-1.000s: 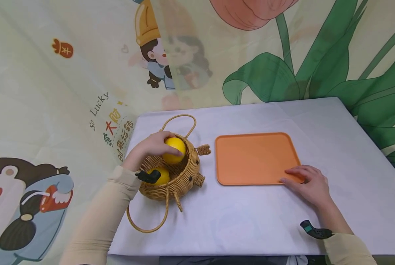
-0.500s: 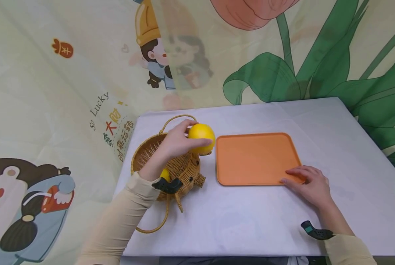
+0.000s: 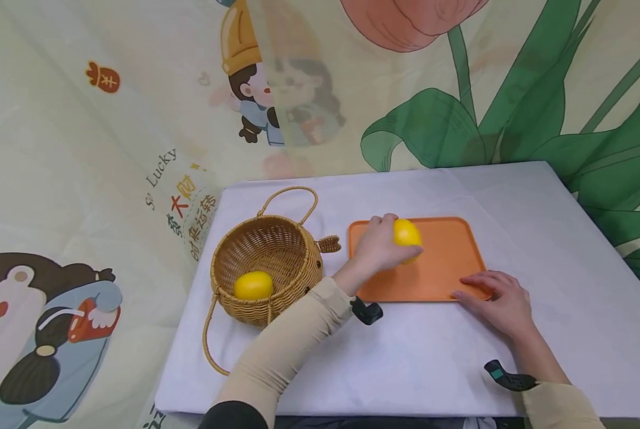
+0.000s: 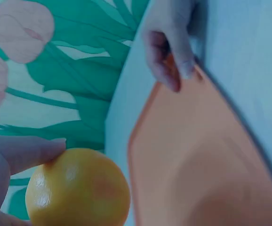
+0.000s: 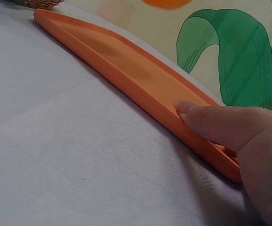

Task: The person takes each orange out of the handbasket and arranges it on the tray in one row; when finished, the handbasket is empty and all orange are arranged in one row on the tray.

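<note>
My left hand (image 3: 379, 243) grips a round yellow fruit (image 3: 407, 233) above the left-middle part of an orange tray (image 3: 449, 250). In the left wrist view the fruit (image 4: 79, 188) looks smooth and shiny, with fingers against its side; a dark shadow lies on the tray. My right hand (image 3: 499, 301) rests on the tray's near right corner. Its thumb (image 5: 216, 120) lies over the rim in the right wrist view, where the other fingers are hidden. A second yellow fruit (image 3: 253, 286), more oval, lies inside the wicker basket (image 3: 234, 244) on the left.
The basket has two loop handles, one standing up at the back (image 3: 290, 189) and one lying toward the front left (image 3: 207, 339). My left forearm (image 3: 285, 342) crosses its front right side. A white cloth (image 3: 406, 357) covers the table, with a printed curtain (image 3: 309, 89) behind.
My left hand has lifted the round fruit out of the basket and carried it right, over the tray. The right hand stays at the tray's corner. The oval fruit is now in plain view.
</note>
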The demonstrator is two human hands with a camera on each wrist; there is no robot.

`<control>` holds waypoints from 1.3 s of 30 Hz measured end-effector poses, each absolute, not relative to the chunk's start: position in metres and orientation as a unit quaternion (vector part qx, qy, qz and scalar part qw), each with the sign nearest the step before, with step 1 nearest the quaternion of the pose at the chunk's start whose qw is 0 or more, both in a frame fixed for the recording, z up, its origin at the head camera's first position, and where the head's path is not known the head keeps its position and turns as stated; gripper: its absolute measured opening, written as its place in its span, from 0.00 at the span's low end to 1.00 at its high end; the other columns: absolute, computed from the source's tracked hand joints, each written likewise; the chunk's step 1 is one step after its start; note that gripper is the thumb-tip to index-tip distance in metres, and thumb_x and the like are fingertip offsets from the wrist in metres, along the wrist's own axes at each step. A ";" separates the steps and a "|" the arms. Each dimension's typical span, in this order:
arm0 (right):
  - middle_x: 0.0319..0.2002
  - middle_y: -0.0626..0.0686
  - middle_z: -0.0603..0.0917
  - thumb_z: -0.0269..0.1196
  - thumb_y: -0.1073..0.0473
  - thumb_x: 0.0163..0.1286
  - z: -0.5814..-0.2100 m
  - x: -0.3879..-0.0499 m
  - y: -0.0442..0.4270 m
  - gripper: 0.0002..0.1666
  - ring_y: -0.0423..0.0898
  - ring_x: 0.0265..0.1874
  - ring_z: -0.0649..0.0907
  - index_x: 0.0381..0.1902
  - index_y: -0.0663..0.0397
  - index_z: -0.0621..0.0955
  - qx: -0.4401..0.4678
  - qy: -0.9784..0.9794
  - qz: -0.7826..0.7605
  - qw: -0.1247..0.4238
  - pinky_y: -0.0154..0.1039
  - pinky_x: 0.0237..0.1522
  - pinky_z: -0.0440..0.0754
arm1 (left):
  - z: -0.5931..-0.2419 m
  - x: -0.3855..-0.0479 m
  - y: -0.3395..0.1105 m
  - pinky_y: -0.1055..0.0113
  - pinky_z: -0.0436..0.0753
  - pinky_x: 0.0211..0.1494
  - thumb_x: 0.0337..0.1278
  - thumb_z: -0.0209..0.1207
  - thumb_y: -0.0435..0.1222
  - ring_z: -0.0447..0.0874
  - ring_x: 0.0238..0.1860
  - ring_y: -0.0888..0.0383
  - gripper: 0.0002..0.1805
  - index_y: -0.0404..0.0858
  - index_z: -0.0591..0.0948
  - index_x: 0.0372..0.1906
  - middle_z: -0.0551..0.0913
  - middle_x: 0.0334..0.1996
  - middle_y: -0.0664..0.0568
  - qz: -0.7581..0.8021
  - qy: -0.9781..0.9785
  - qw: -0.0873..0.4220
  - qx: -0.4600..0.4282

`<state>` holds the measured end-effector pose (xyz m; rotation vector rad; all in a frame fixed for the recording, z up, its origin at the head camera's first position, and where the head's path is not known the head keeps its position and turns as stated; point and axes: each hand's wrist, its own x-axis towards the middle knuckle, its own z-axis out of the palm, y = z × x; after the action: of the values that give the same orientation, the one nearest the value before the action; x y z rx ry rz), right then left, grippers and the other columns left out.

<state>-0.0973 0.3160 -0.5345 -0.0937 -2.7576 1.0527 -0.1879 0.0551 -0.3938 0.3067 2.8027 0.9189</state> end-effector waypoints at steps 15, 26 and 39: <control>0.60 0.66 0.78 0.75 0.38 0.60 -0.541 -0.084 0.315 0.32 0.69 0.67 0.62 0.52 0.56 0.87 -0.075 -0.930 0.355 0.059 0.74 0.68 0.46 | -0.464 -0.225 0.133 0.67 0.77 0.42 0.55 0.71 0.57 0.75 0.40 0.60 0.42 0.44 0.71 0.70 0.79 0.48 0.55 0.393 0.916 0.078 0.029; 0.59 0.67 0.78 0.75 0.41 0.62 -0.537 -0.087 0.319 0.30 0.70 0.66 0.62 0.51 0.58 0.87 -0.065 -0.933 0.346 0.076 0.74 0.67 0.46 | -0.465 -0.236 0.145 0.70 0.77 0.44 0.59 0.66 0.61 0.74 0.43 0.60 0.41 0.44 0.71 0.71 0.78 0.51 0.54 0.373 0.924 0.071 0.032; 0.58 0.66 0.78 0.75 0.41 0.62 -0.533 -0.100 0.313 0.29 0.70 0.67 0.62 0.51 0.57 0.87 -0.051 -0.934 0.345 0.080 0.73 0.68 0.46 | -0.469 -0.251 0.133 0.68 0.79 0.51 0.59 0.66 0.63 0.75 0.48 0.60 0.44 0.47 0.70 0.75 0.78 0.56 0.55 0.402 0.913 0.058 0.032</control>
<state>-0.1000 0.3130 -0.5327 -0.1511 -2.7941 1.0321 -0.2508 0.1330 -0.4693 0.0958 2.7667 1.2189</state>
